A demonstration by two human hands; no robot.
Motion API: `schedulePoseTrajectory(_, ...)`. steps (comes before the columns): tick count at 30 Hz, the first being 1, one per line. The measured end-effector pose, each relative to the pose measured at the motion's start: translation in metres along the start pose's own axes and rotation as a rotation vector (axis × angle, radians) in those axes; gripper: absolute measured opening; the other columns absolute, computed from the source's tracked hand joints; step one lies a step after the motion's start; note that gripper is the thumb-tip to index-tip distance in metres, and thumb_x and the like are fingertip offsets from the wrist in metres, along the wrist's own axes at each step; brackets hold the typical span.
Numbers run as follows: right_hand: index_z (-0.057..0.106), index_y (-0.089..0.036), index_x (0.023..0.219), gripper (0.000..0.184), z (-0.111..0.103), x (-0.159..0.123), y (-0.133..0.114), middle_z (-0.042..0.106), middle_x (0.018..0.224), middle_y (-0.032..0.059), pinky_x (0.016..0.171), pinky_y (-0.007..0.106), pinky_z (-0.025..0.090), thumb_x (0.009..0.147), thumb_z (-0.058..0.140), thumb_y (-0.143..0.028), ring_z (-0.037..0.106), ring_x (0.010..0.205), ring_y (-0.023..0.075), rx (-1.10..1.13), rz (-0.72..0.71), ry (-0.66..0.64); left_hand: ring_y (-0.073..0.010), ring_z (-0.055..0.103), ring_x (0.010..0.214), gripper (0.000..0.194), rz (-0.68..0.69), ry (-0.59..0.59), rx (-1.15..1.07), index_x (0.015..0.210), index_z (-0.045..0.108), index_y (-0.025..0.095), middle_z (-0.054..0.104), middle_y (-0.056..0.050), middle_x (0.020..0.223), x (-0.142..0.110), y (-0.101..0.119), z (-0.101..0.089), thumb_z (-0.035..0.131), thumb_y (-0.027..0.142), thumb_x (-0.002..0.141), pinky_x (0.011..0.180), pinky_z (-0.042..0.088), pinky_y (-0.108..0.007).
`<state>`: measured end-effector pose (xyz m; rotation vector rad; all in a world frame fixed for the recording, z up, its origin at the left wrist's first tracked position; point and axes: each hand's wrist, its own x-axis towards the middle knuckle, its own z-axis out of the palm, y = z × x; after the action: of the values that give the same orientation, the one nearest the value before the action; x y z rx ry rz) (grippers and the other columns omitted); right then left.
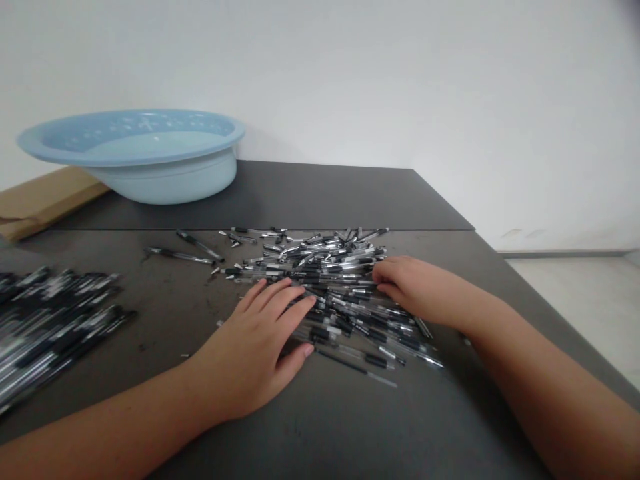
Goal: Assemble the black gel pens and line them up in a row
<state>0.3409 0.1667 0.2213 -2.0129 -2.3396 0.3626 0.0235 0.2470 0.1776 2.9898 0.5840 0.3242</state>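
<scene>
A loose heap of black and clear pen parts (345, 267), with caps, barrels and refills mixed together, spreads across the middle of the dark table. My left hand (265, 340) rests over the heap's near left side, its fingers stretched out and slightly apart. At the heap's right edge is my right hand (410, 283), fingers curled inward against the parts; what they hold, if anything, is hidden. A thin refill (355, 368) lies at the near edge of the heap. Two pens (183, 255) lie apart from it, on the far left side.
A second pile of pens (55, 327), blurred, lies at the left edge. Behind it a light blue plastic basin (175, 175) stands by a flat piece of cardboard (45, 197). The dark table (325, 193) meets a white wall; its right edge drops to a pale floor.
</scene>
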Motion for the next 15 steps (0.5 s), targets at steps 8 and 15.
schedulePoseTrajectory(8, 0.061, -0.023, 0.102, 0.019, -0.028, -0.018, -0.013, 0.072, 0.089, 0.0048, 0.069, 0.033, 0.045, 0.108, 0.046, -0.032, 0.065, 0.078, 0.022, 0.1, 0.083, 0.193, -0.0347, 0.044, 0.149, 0.058, 0.001, -0.004, 0.012, 0.155, 0.05, 0.023, 0.055, -0.01, 0.156, 0.0, -0.001, 0.0, 0.057, 0.042, 0.1, 0.126, 0.031, -0.062)
schedulePoseTrajectory(15, 0.056, -0.024, 0.099, 0.038, 0.001, -0.123, -0.008, 0.068, 0.083, 0.0101, 0.062, 0.037, 0.044, 0.105, 0.041, -0.059, 0.065, 0.07, 0.0267, -0.182, 0.445, 0.242, -0.0353, 0.046, 0.148, 0.056, 0.007, 0.027, 0.01, 0.153, 0.053, 0.022, 0.057, -0.01, 0.155, 0.0, -0.003, 0.004, 0.056, 0.044, 0.101, 0.125, 0.032, -0.063)
